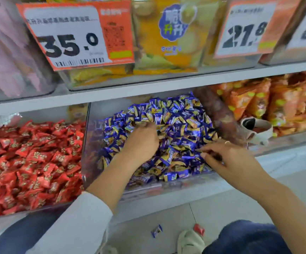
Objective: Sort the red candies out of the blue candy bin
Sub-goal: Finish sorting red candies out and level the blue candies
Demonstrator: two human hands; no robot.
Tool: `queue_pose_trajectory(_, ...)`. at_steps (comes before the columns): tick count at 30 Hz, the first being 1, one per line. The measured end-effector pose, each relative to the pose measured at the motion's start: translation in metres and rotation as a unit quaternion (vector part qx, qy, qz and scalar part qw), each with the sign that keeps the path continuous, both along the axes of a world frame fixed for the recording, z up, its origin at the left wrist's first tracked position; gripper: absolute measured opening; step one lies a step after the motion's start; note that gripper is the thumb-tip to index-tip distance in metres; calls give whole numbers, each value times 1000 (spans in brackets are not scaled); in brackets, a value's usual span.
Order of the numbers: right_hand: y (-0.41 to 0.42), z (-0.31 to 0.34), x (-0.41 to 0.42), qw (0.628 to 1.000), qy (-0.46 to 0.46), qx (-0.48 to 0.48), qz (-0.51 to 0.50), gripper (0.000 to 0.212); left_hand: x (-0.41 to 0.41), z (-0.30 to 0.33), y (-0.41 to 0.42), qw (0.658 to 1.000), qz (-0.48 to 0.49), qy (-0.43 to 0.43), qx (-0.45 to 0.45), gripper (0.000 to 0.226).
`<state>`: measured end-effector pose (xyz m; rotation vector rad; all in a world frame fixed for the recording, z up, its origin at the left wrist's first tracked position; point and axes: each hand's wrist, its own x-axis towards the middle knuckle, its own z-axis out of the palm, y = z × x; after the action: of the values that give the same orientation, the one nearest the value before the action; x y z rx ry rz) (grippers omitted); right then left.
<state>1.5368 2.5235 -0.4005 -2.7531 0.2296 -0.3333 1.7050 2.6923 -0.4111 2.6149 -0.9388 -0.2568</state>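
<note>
The clear bin [89, 136] in the middle of the lower shelf holds a heap of blue-and-gold wrapped candies [177, 121]. No red candy shows in that heap. My left hand [141, 142] lies on the left side of the heap, its fingertips curled down into the wrappers and hidden, so I cannot tell whether it grips anything. My right hand [229, 158] reaches in from the right, with its fairly straight fingers spread over the blue candies near the bin's front. The neighbouring bin on the left is full of red candies [29, 158].
A white scoop [256, 129] lies in the bin to the right, beside orange snack bags [276, 107]. On the floor below the shelf lie one blue candy [156, 230] and one red candy [199, 229]. Price tags and yellow packs fill the upper shelf [148, 87].
</note>
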Motion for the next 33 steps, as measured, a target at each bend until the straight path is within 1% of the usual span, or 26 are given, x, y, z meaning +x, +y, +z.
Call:
queue_pose_trajectory(2,1,-2,7,1000,-5,-3,-7,12,21,-8,-4,993,28,23,111,46)
queue_pose_trajectory(3,1,-3,11,1000,-7,-1,-13,13,28,-11,-6,988,30,36,147,50)
queue_pose_trajectory(4,0,-4,15,1000,-7,-3,-18,15,34,-12,-9,984,32,38,169,56)
queue_pose_trajectory(6,-1,-7,24,1000,-2,-11,-15,18,40,-11,-19,979,42,15,199,64)
queue_pose_trajectory(8,1,-12,29,1000,3,-15,-7,19,41,-6,-28,977,45,3,211,69)
queue_pose_trajectory(9,2,-14,32,1000,3,-21,-3,19,40,-5,-31,979,41,14,200,71)
queue_pose_trajectory(10,3,-16,33,1000,1,-27,1,19,38,-5,-33,983,38,43,177,73)
queue_pose_trajectory(12,3,-17,36,1000,3,-25,-1,20,33,-7,-32,984,38,128,119,71)
queue_pose_trajectory(14,3,-16,38,1000,14,-5,-11,22,31,-5,-23,975,43,204,72,58)
queue_pose_trajectory(15,2,-16,38,1000,19,-2,-13,22,31,-3,-18,970,46,233,43,55)
queue_pose_trajectory(16,2,-16,39,1000,22,-5,-11,21,30,2,-14,965,49,258,7,57)
queue_pose_trajectory(17,1,-16,39,1000,25,-10,-9,21,27,8,-9,961,51,270,-25,64)
queue_pose_trajectory(18,2,-16,39,999,27,-16,-10,19,25,16,-6,963,45,261,-41,72)
queue_pose_trajectory(19,2,-16,39,999,30,-18,-11,19,20,25,-2,968,23,245,-41,77)
queue_pose_trajectory(20,2,-15,38,999,33,-18,-12,19,16,33,2,968,-6,249,-37,79)
queue_pose_trajectory(22,2,-13,37,999,38,-17,-16,20,12,47,13,946,-62,312,-54,71)
queue_pose_trajectory(23,3,-12,37,999,39,-15,-19,21,11,54,19,937,-67,334,-81,63)
queue_pose_trajectory(24,3,-10,37,999,38,-13,-25,21,15,57,24,938,-47,324,-116,52)
queue_pose_trajectory(25,3,-9,36,999,34,-13,-31,22,22,57,29,948,-7,285,-143,42)
queue_pose_trajectory(26,2,-9,35,999,27,-14,-38,22,31,54,33,965,46,217,-139,34)
queue_pose_trajectory(27,2,-9,35,999,17,-17,-46,21,38,50,35,982,84,146,-87,28)
queue_pose_trajectory(28,2,-9,34,998,5,-20,-55,21,42,44,37,991,94,96,-2,23)
queue_pose_trajectory(29,1,-9,34,998,-4,-23,-62,21,43,38,38,990,85,77,77,23)
queue_pose_trajectory(30,1,-10,34,997,-7,-25,-69,20,42,31,36,985,77,86,132,28)
queue_pose_trajectory(31,1,-11,35,997,-6,-27,-72,20,41,25,33,978,81,103,164,38)
queue_pose_trajectory(33,3,-15,35,997,-8,-36,-69,20,35,18,24,971,112,138,162,58)
